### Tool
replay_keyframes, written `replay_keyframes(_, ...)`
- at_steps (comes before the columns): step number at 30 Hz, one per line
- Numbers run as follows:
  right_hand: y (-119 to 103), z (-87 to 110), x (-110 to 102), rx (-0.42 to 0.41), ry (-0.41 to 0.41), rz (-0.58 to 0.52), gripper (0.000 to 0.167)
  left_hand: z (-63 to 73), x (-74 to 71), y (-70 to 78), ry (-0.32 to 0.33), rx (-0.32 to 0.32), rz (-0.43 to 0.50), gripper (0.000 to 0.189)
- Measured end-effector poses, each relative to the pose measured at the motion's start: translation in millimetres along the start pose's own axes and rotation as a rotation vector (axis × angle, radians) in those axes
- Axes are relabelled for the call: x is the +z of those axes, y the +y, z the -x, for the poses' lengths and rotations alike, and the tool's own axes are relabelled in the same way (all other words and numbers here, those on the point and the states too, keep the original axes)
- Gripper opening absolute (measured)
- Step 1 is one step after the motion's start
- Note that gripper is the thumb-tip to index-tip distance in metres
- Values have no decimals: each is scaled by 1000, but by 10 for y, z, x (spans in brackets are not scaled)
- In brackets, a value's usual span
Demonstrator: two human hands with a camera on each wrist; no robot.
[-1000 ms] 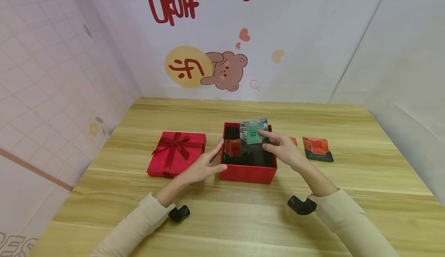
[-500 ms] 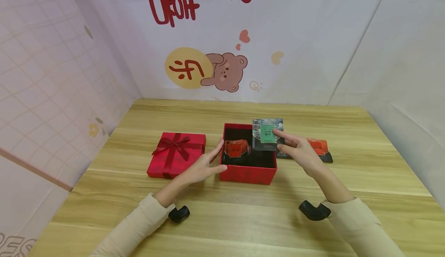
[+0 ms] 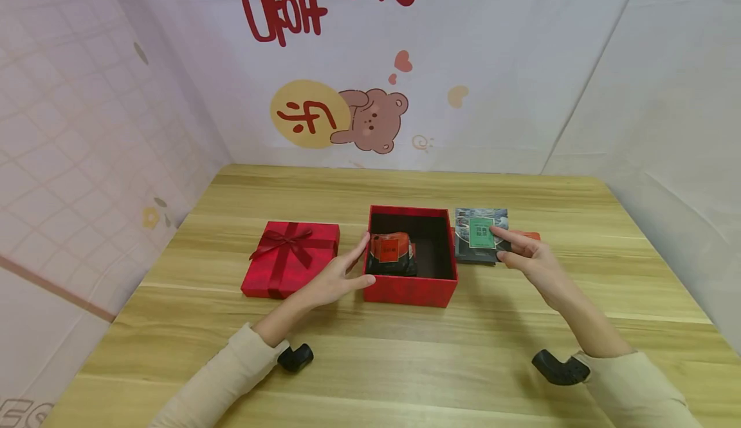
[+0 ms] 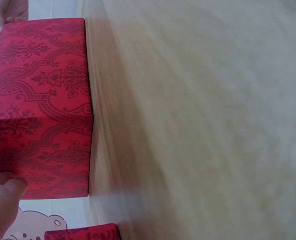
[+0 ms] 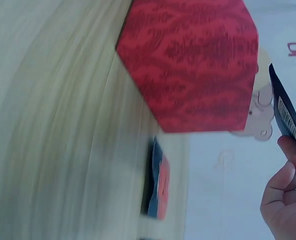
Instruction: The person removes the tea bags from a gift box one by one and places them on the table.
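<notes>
My right hand point(image 3: 541, 270) pinches the right edge of a dark sachet with a green label point(image 3: 481, 233), just right of the open red gift box point(image 3: 410, 291). In the right wrist view the raised sachet point(image 5: 287, 117) shows a barcode on its back. My left hand point(image 3: 334, 280) rests with extended fingers against the box's left side. Inside the box, an orange-and-black sachet point(image 3: 389, 254) lies on the left over another dark one; the right half shows the bare dark bottom. An orange-labelled sachet point(image 3: 529, 235) lies on the table, mostly hidden behind the right hand.
The red box lid with a dark ribbon bow point(image 3: 292, 257) lies on the wooden table point(image 3: 417, 363), left of the box. A printed cloth wall point(image 3: 498, 61) rises behind the table. Both wrists carry black camera mounts.
The right hand has carried the green-labelled sachet rightward, from over the box to beyond its right side, and somewhat lower. The left hand stays against the box.
</notes>
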State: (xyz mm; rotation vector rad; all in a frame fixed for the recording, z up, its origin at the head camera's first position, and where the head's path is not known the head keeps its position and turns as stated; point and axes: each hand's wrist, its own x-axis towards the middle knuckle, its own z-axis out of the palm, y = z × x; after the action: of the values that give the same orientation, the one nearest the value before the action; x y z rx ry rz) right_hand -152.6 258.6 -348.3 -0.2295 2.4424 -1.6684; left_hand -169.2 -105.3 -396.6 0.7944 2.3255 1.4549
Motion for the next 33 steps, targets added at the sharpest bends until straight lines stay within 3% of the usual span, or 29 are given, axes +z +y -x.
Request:
replay_keyframes(9,244,54,-253,39,11,-85,54,41,-17,4,19,-10,1,82)
replay_keyframes(22,659,145,-856,111,79,-65,49,43,-2,-14,17,-23,7,82)
replay_keyframes(33,1094,219,-1321,199,246,-85,37,31,13,-3,14,-21,8,79)
